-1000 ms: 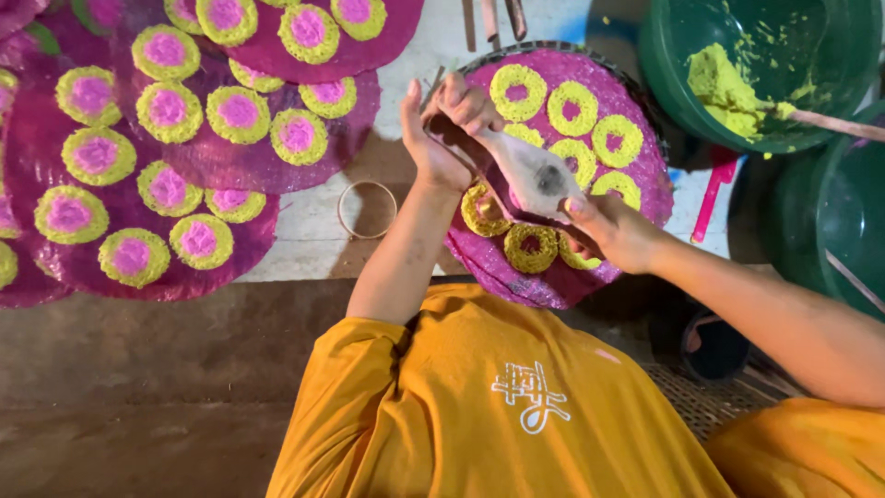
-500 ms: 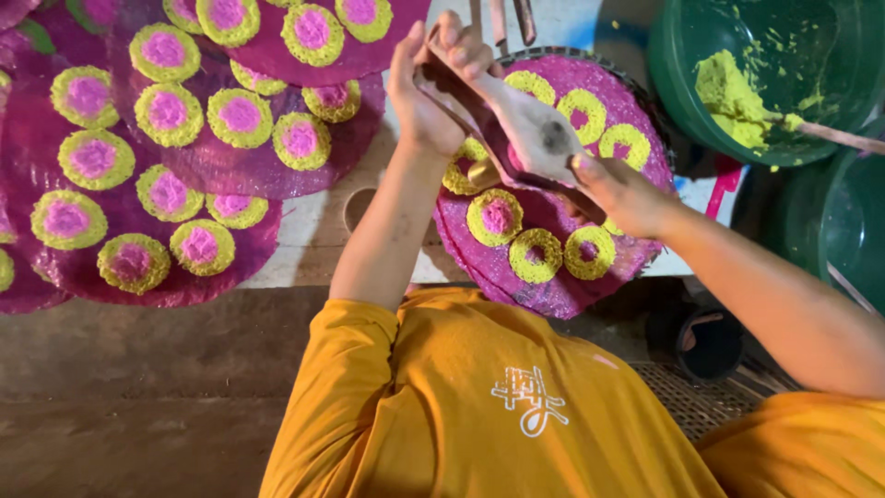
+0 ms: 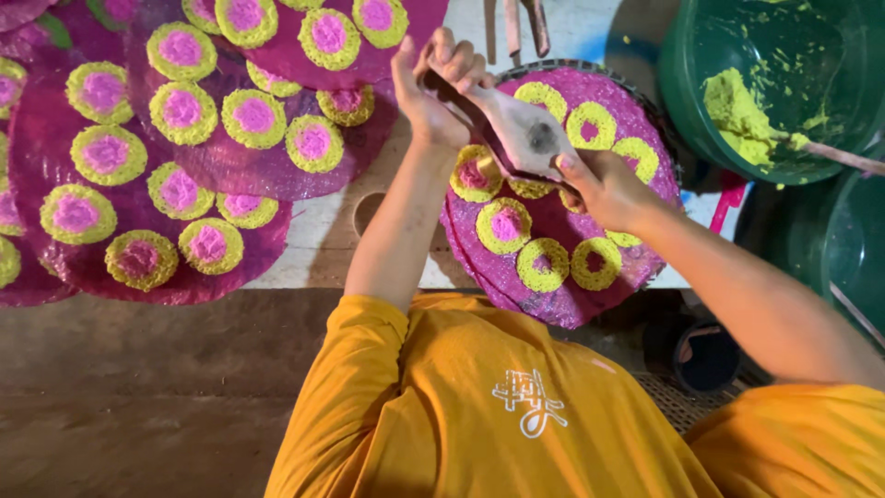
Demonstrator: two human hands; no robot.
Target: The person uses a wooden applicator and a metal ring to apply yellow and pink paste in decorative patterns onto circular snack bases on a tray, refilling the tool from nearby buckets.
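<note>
Your left hand (image 3: 433, 92) and right hand (image 3: 604, 184) both clamp a pale cone-shaped piping bag (image 3: 516, 129), its long axis slanting from one to the other, directly above the purple disc (image 3: 553, 295) of yellow-green rings (image 3: 542, 266), right hand nearer.

A small handmade-food workshop: purple sheets (image 3: 230, 171) dotted with yellow-and-pink rings cover the counter (image 3: 323, 249) beside green tubs (image 3: 701, 83) of yellow paste.

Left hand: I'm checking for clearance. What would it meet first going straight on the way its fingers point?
Probably the upper purple disc with yellow-pink rings; depth is unclear. The left hand points up-frame.
</note>
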